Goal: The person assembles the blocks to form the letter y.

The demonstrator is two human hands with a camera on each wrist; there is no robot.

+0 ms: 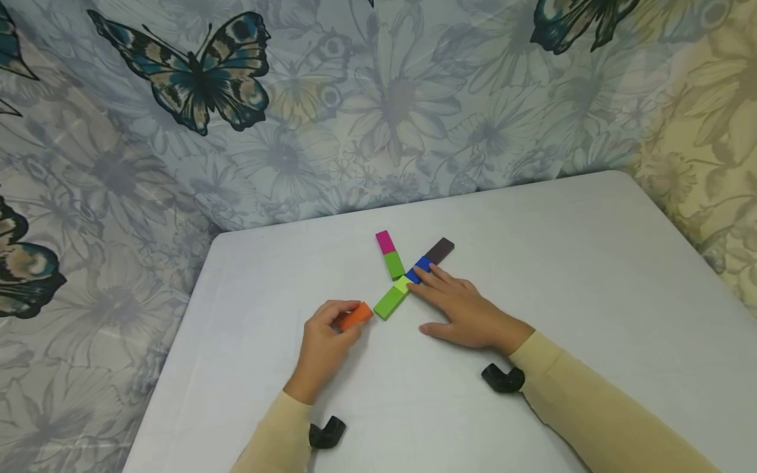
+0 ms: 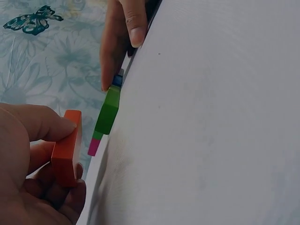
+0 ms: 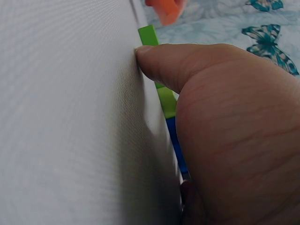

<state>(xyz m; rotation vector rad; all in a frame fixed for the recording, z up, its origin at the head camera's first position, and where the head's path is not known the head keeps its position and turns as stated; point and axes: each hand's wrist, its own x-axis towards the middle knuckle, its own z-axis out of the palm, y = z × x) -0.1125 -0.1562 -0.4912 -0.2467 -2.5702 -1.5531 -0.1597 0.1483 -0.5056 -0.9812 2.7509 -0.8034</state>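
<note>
My left hand (image 1: 325,335) pinches an orange block (image 1: 356,316) between thumb and fingers, close to the near end of a row of blocks. The left wrist view shows the same orange block (image 2: 68,150) with the thumb on its upper part. That row holds a green block (image 1: 390,303), a small lime block (image 1: 403,284), a blue block (image 1: 423,263) and a dark brown block (image 1: 440,250). My right hand (image 1: 467,309) lies with fingers spread, fingertips at the blue and lime blocks. From the row's middle, another green block (image 1: 393,265) and a magenta block (image 1: 385,242) branch away.
A white-covered table (image 1: 550,263) carries the blocks. Behind it and at its sides hangs floral cloth (image 1: 402,98) with butterflies. A black curved piece (image 1: 503,379) sits at the right wrist, a similar black piece (image 1: 328,433) at the left.
</note>
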